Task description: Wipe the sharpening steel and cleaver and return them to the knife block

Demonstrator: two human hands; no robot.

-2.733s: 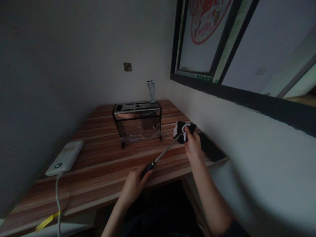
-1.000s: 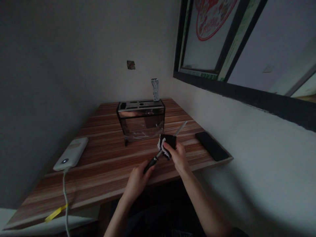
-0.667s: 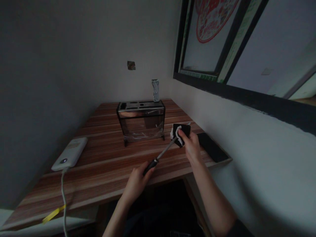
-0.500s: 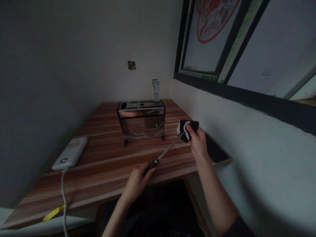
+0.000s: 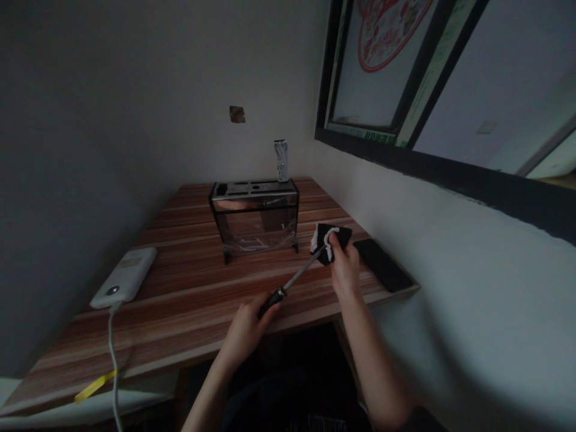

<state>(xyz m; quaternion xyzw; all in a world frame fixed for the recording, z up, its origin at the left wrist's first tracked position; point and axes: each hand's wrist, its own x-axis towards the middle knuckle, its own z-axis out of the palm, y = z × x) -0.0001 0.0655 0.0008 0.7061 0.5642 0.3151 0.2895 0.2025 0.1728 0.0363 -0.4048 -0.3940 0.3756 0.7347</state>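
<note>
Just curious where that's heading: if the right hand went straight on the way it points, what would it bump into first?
Probably nothing soon. The right hand, clutching a cloth, points across the table, between the clear rack and the phone; the far wall would come first, though depth is unclear.

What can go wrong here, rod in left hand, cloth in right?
1. The cloth covers the rod near its tip; the right hand may slide off the end and lose it.
2. The phone lies by the table edge beside that hand; a stray wrist might nudge it off.
</note>
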